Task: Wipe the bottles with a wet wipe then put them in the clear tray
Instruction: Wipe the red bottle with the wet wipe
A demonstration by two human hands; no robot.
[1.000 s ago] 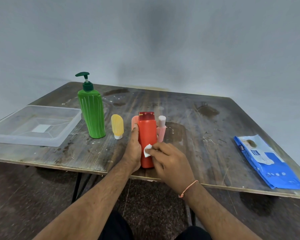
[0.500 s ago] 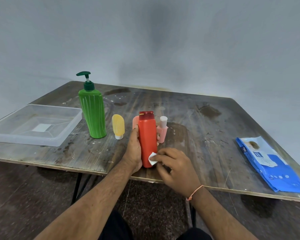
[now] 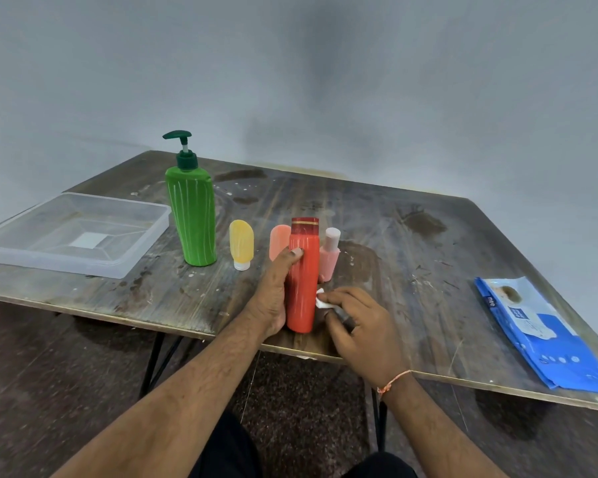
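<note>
Red bottle (image 3: 302,277) upright, long axis vertical; left hand (image 3: 273,294) grip wraps its side. Right hand (image 3: 359,326) pinches wet wipe (image 3: 323,301) against lower right flank. Clear tray (image 3: 73,236) far left, nearer left hand.

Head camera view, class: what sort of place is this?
Probably a bare room set up for a task: a worn, stained wooden table, a plain grey wall, a dark floor.

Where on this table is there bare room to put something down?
Bare table lies between the pink bottle and the blue wipes pack, and behind the bottles toward the wall. It's crowded from the green pump bottle to the red bottle.
</note>
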